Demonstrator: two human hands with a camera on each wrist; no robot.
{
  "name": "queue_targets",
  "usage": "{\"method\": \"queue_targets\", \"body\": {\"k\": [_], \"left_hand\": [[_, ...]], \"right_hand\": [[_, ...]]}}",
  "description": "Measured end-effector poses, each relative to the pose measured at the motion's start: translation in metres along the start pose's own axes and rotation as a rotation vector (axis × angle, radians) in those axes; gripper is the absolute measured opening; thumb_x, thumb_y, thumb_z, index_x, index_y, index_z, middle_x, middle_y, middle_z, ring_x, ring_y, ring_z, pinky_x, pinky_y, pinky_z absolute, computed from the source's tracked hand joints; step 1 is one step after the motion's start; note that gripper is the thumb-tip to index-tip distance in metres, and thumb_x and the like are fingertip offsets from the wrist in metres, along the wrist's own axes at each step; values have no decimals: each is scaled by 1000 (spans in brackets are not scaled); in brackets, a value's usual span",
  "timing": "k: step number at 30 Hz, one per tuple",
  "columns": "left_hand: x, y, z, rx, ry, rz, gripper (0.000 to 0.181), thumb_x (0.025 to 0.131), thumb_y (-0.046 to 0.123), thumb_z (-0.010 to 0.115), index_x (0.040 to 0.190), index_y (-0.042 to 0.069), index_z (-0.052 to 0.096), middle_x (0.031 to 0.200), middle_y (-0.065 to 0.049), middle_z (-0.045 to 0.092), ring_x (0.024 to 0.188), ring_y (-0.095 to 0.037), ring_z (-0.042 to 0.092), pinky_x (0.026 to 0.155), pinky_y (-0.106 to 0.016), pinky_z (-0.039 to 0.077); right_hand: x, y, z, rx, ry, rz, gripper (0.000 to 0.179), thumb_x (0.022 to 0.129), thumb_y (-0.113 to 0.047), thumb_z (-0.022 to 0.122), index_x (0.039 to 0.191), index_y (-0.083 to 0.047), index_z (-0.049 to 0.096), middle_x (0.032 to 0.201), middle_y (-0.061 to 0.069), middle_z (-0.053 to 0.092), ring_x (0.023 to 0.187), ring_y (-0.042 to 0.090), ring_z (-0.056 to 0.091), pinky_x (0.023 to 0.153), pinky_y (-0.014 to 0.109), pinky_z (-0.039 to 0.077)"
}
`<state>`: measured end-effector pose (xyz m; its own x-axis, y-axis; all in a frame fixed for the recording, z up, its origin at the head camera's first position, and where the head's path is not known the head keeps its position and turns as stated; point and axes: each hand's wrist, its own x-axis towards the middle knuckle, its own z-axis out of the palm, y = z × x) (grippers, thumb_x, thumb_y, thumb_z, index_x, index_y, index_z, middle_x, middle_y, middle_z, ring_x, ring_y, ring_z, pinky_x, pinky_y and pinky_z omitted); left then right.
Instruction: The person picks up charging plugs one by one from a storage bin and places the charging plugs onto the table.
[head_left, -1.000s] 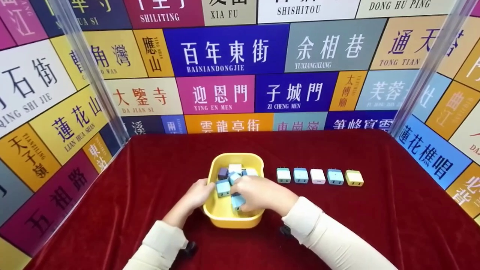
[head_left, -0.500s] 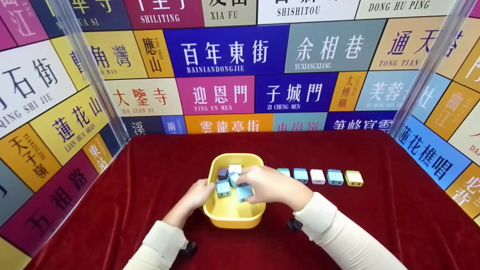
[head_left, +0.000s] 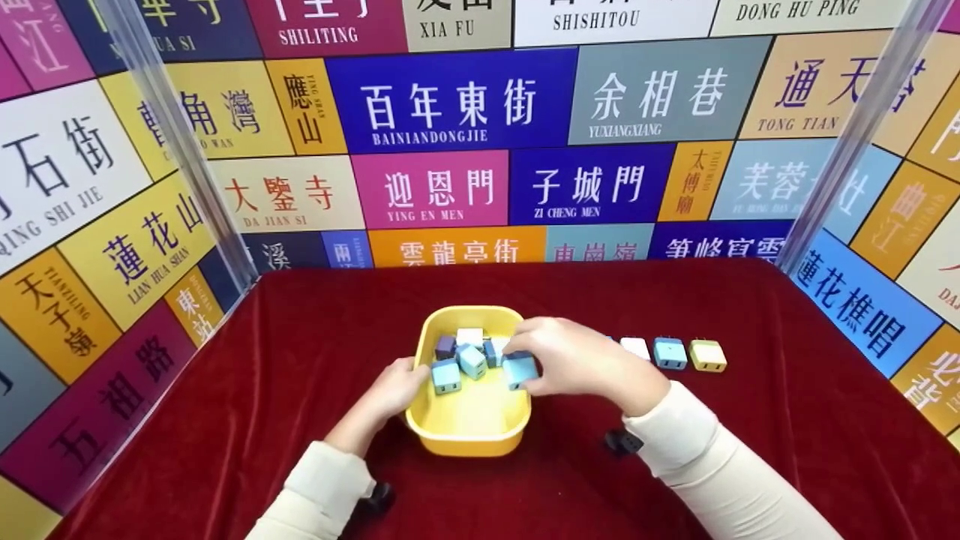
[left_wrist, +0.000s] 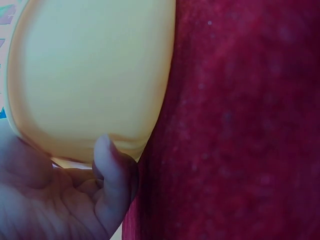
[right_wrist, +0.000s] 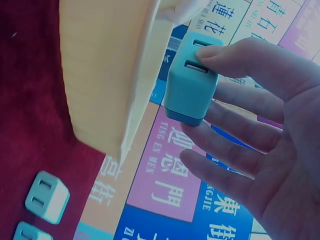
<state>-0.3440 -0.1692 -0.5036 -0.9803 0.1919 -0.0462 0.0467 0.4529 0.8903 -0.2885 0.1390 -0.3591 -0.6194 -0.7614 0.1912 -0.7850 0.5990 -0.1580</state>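
Observation:
My left hand (head_left: 396,386) grips the left side of a yellow plastic tub (head_left: 472,444); in the left wrist view its fingers lie against the tub wall (left_wrist: 90,75). Between thumb and fingertips my right hand (head_left: 574,360) pinches a light-blue USB charger (right_wrist: 190,82) with a darker blue base and two ports. That charger is raised at the tub's right rim. Inside the tub, toward its far half, lie several more chargers: a light-blue one (head_left: 446,376), another light-blue one tilted (head_left: 472,360), a white one (head_left: 470,337) and a dark purple one (head_left: 445,346).
To the tub's right, chargers stand in a row on the red cloth (head_left: 300,330). A white one (head_left: 635,351), a blue one (head_left: 670,353) and a yellow one (head_left: 708,355) show; my right hand hides the row's left end. Walls with printed signs (head_left: 450,105) enclose the table.
My right hand has lifted the light-blue charger from inside the tub and carried it rightward to the rim, now covering the row's left end. My left hand stays put on the tub.

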Motion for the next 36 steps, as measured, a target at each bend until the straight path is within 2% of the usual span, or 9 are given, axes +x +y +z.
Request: {"method": "queue_targets", "body": {"k": [1,7,12,17,19,23,28,32,36], "left_hand": [[6,-8,0,-2,-5,6,35,102,20,45,112,-3,69,86,-12,72,72,-22,73,61,-36,61],[-9,13,3,8,41,-55,35,102,17,45,116,-3,71,90,-14,74,77,-24,74,68,-38,63],[-6,8,2,-11,23,-22,34,101,19,47,113,-2,71,87,-12,74,74,-22,74,64,-37,62],[-32,43,4,14,61,-25,34,101,15,46,113,-6,70,88,-16,74,73,-22,73,65,-35,62],[-30,41,3,17,58,-24,35,101,15,46,114,-6,70,88,-16,74,73,-22,73,64,-35,61],[-10,13,1,7,22,-11,37,101,19,45,114,-4,70,87,-13,73,72,-20,73,61,-34,60],[-3,-1,0,-4,7,19,36,101,20,47,116,-3,70,88,-14,73,72,-21,73,60,-35,61],[-7,6,1,1,23,8,35,100,18,47,114,-4,70,87,-14,74,71,-22,73,61,-36,61],[-21,26,1,1,27,-6,34,100,17,46,111,-4,71,87,-14,74,72,-22,73,63,-35,61]], "right_hand": [[-2,2,-1,6,1,7,34,85,-19,87,116,-8,78,106,4,70,92,20,62,89,37,59],[-12,11,-2,24,1,51,38,84,-18,88,119,-9,78,107,3,69,93,19,62,87,36,59],[-22,21,-2,41,24,61,35,84,-15,87,117,-9,79,104,2,69,88,18,61,81,34,59],[-30,30,-1,16,31,71,34,82,-15,87,115,-8,80,102,2,69,87,18,61,79,35,58],[-33,34,1,12,28,80,34,82,-15,87,114,-8,80,102,2,70,86,17,61,79,34,58],[-37,41,6,1,30,63,34,81,-13,86,114,-7,79,103,4,70,87,19,62,79,36,58],[-40,50,12,-7,34,49,33,80,-11,86,113,-7,80,103,5,71,89,20,64,81,39,58],[-44,55,16,0,39,63,32,79,-11,86,111,-9,80,99,2,70,86,19,62,79,38,57],[-48,59,20,11,42,95,33,78,-9,86,111,-10,80,99,1,69,85,17,60,77,36,56]]}}
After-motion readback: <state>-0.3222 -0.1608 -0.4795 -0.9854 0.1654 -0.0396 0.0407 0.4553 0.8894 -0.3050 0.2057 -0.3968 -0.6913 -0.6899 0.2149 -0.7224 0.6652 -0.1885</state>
